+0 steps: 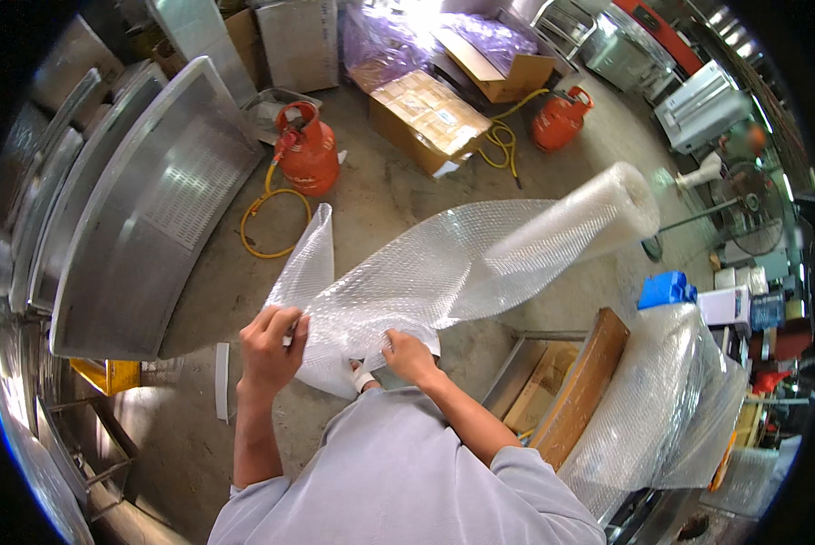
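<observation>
Head view: cluttered workshop, bare concrete floor [185, 400]. Metal panels [144, 218] leaned at left; a red gas cylinder [309, 154] with a yellow hose [247, 227] stood far left, a cardboard box [426, 123] far center, a second red cylinder [560, 120] far right. A fan [751, 204] stood at far right; a wooden board [589, 377] and a plastic-wrapped bundle [648, 391] sat near right.

Bubble wrap sheet [371, 277], clear, ran from just ahead of the person's body out to its roll [598, 213] at far right; a narrow flap of it pointed up and away on the left. Judged very light, limp, slightly slippery, easily torn, bubbles poppable under a hard squeeze; best held by gathered edges, with the roll, bulkier, best taken around its body.

Left hand [271, 352] was curled closed, gripping bunched film at the sheet's left edge. Right hand [411, 357], fingers bent and nearly closed, seemed to pinch the near edge between thumb and fingers; fingertip contact underneath was hidden.
</observation>
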Tool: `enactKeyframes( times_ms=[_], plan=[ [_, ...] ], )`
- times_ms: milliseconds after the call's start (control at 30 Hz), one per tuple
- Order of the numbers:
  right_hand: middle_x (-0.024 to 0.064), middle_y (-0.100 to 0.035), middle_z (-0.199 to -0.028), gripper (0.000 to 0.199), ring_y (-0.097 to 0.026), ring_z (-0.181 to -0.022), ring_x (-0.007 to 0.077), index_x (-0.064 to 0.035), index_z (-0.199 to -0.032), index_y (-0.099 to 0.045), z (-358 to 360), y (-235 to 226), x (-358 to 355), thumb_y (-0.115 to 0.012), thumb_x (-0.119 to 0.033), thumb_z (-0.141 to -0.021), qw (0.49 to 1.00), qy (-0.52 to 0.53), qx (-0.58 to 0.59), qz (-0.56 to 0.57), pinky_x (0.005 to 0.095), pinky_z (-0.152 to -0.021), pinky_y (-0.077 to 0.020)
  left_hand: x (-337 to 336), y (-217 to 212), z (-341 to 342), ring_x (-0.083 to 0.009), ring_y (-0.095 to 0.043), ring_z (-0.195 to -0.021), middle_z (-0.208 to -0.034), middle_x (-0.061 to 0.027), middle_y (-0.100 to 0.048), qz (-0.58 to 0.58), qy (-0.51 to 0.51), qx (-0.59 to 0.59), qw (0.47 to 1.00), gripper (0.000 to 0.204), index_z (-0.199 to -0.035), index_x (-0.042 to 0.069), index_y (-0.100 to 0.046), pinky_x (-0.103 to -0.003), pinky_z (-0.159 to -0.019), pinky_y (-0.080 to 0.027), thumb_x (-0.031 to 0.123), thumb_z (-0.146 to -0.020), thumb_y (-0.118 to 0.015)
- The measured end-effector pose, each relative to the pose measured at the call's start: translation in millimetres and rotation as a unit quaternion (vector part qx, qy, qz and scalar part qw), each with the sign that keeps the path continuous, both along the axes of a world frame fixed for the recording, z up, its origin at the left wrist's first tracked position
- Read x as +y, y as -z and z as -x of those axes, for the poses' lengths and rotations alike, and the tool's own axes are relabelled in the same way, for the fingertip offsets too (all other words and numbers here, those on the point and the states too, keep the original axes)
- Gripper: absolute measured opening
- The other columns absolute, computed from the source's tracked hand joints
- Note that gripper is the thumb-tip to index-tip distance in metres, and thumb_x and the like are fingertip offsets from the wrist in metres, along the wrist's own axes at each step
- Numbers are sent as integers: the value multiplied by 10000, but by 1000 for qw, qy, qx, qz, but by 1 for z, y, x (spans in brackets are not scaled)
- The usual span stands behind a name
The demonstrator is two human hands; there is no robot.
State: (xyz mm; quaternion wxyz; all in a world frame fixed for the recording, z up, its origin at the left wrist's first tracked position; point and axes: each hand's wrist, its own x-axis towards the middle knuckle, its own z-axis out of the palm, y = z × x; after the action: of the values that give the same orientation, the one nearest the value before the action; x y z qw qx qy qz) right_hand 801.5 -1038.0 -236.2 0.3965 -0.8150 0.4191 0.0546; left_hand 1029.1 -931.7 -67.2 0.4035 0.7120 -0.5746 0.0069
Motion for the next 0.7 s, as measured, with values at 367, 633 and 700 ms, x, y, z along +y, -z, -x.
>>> enactKeyframes(
  times_ms=[367,633,700],
  plan=[
    [55,-680,-1014,193,-642,-876,130,-60,-1112,-659,29,-129,-76,-609,-207,-997,901,267,-230,-253,328,-714,-496,62,-1,-20,-199,-547,-561,-738,-91,-583,-30,-32,52,998,60,-888,18,-628,-334,-526,-435,34,-914,-680],
    [91,-575,-685,200,-643,-708,131,-48,-1113,-625,29,-88,-2,-629,-198,-980,857,412,-310,-23,337,-636,-506,47,0,-18,-177,-501,-555,-735,-81,-563,4,-31,74,997,55,-899,17,-636,-321,-508,-402,44,-928,-673],
    [103,-581,-701,240,-635,-693,113,-38,-1116,-625,46,-77,20,-671,-210,-955,833,405,-341,-157,326,-631,-507,50,6,-23,-159,-484,-564,-733,-73,-544,7,-40,67,997,74,-900,14,-628,-309,-508,-387,65,-946,-658]
  ],
)
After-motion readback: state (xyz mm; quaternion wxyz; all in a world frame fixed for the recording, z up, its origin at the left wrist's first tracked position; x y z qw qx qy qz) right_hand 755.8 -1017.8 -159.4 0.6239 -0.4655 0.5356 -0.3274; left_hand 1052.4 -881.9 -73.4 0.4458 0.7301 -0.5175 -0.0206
